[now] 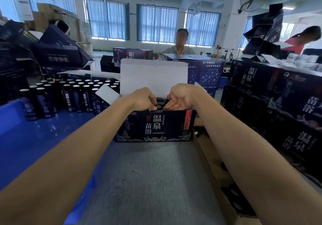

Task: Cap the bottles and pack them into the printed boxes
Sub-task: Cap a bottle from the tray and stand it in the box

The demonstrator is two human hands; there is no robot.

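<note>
Risk of a crooked cap inside the open printed box [156,127].
Uncapped bottles [76,95] wait at left on the blue surface [34,137]. My left grip [144,99] pinches a black cap [157,107] down in the box, where a skewed press could leave it loose or tip its neighbours. My right grip [179,98] curls just beside; whether it holds anything, I cannot tell.

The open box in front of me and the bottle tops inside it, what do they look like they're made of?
The open box: likely thin paperboard, dark print outside, plain matte white inside its raised lid. The bottle tops: probably black plastic, smooth with a dull sheen; too small to be sure.
</note>
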